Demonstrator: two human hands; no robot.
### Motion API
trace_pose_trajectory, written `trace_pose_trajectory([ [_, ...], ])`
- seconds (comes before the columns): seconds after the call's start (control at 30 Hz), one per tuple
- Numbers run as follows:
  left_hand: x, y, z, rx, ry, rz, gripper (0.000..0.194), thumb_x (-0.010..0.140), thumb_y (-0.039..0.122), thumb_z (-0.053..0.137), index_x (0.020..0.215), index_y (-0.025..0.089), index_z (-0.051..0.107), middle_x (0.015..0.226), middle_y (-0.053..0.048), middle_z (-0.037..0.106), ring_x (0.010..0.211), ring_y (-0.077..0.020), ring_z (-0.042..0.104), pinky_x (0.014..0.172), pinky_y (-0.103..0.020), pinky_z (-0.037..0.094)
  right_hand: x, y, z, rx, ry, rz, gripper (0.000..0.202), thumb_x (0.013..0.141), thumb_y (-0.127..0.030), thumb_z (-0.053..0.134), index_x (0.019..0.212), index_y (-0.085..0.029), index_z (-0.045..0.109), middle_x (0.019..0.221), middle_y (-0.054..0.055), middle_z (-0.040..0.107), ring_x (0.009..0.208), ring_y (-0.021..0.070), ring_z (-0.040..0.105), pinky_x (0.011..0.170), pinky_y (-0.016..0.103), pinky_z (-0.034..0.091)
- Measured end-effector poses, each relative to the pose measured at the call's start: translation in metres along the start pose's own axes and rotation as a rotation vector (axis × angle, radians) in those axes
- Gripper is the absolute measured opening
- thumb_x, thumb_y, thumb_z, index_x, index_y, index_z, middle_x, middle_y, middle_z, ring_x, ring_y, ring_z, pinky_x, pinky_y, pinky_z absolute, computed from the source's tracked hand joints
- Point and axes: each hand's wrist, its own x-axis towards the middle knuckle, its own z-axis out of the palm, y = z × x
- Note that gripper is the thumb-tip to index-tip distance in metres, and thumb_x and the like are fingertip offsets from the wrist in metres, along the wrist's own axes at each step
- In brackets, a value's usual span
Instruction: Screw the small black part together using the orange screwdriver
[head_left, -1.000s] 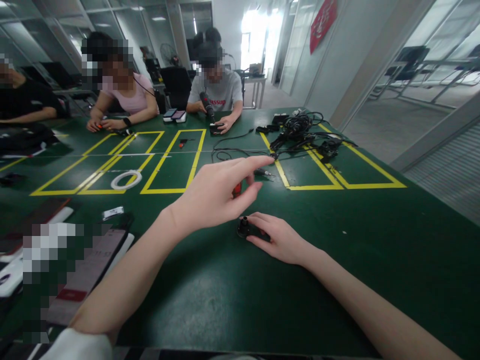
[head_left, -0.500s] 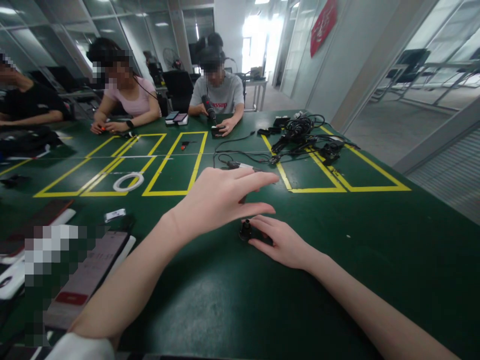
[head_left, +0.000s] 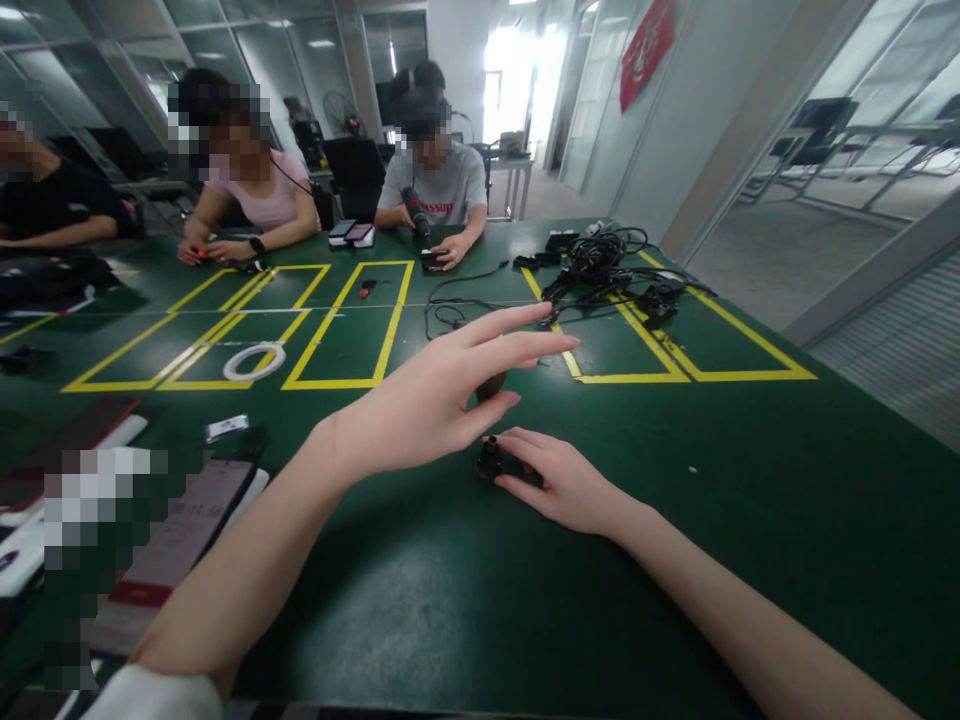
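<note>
My left hand (head_left: 427, 390) is raised over the green table, its fingers stretched out and thumb apart. A dark rounded thing (head_left: 491, 388) shows between that thumb and the fingers; whether the hand touches it is unclear. Just below, a small black part (head_left: 489, 459) with a hollow upright neck stands on the table. My right hand (head_left: 562, 480) rests to its right, thumb and fingertips closed around its near side. The shadowed space under the right palm is hard to make out.
Black cables (head_left: 596, 260) lie in a heap across yellow tape at the back right. A white ring (head_left: 255, 362) and phones (head_left: 184, 530) are on the left. Across the green table (head_left: 750, 480), a person in grey (head_left: 450, 185) holds a black tool (head_left: 415, 212).
My left hand has tilted and spread its fingers wider, and its thumb has moved left. More of the dark rounded thing shows. My right hand stays at the black part.
</note>
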Motion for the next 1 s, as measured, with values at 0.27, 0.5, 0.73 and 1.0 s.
trace_pose_trajectory([
  [0.27, 0.003, -0.008, 0.016, 0.467, 0.23, 0.1, 0.045, 0.098, 0.058, 0.061, 0.084, 0.015, 0.069, 0.062, -0.001, 0.068, 0.054, -0.0132, 0.062, 0.051, -0.025, 0.037, 0.0, -0.001, -0.002, 0.02, -0.025, 0.05, 0.034, 0.098, -0.023, 0.065, 0.131, -0.017, 0.063, 0.12, 0.014, 0.072, 0.106, 0.0277, 0.072, 0.092, 0.042, 0.06],
  [0.5, 0.003, 0.001, 0.007, 0.236, 0.075, 0.039, 0.054, 0.086, 0.01, 0.054, 0.139, 0.02, 0.058, 0.15, -0.016, 0.059, 0.121, -0.0266, 0.069, 0.083, -0.033, 0.06, 0.001, -0.003, -0.003, 0.037, -0.02, 0.023, 0.031, 0.099, -0.021, 0.063, 0.13, -0.017, 0.063, 0.12, 0.015, 0.072, 0.106, 0.0285, 0.071, 0.091, 0.044, 0.061],
  [0.73, 0.001, -0.003, 0.009, 0.21, 0.067, 0.08, 0.04, 0.096, 0.01, 0.055, 0.134, 0.022, 0.061, 0.148, -0.014, 0.061, 0.111, -0.0194, 0.072, 0.083, -0.027, 0.059, 0.0, -0.002, -0.002, 0.004, -0.003, 0.029, 0.031, 0.098, -0.022, 0.065, 0.129, -0.017, 0.064, 0.118, 0.014, 0.072, 0.105, 0.0279, 0.072, 0.092, 0.043, 0.062],
  [1.0, 0.002, -0.005, 0.007, 0.5, 0.117, 0.042, 0.034, 0.098, 0.046, 0.06, 0.082, 0.017, 0.065, 0.07, -0.002, 0.067, 0.057, -0.0134, 0.06, 0.052, -0.025, 0.036, -0.001, 0.0, 0.0, 0.018, -0.006, 0.032, 0.032, 0.099, -0.024, 0.065, 0.13, -0.017, 0.063, 0.119, 0.015, 0.072, 0.102, 0.0274, 0.072, 0.09, 0.043, 0.062],
])
